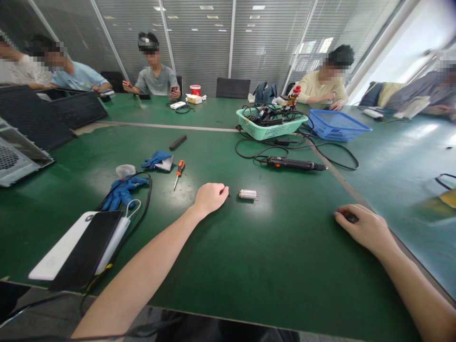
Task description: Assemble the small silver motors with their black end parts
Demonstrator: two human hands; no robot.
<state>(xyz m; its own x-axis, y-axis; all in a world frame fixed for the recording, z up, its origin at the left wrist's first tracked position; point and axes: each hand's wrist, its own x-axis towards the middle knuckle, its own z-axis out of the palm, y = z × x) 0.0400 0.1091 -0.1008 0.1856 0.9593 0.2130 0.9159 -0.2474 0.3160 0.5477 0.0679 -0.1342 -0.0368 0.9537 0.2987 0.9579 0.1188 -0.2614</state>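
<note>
My left hand (211,197) rests on the green table (270,266) with its fingers curled closed. A tiny dark spot shows at its fingertips, too small to name. Just right of it, apart from the hand, a small silver metal cylinder (248,194) lies on its side, with a thin tip at its right end. Farther right, my right hand (366,229) is closed over a small dark object (352,217), mostly hidden by the fingers. To the left of my left hand lies a screwdriver (179,174) with an orange and black handle.
Beyond lie a black electric screwdriver (295,164) with its cable, a green basket (272,130) of tools and a blue basket (338,127). At left are blue gloves (124,191), a phone (62,247), a dark bar (178,142) and a metal case (17,156). Several people sit around.
</note>
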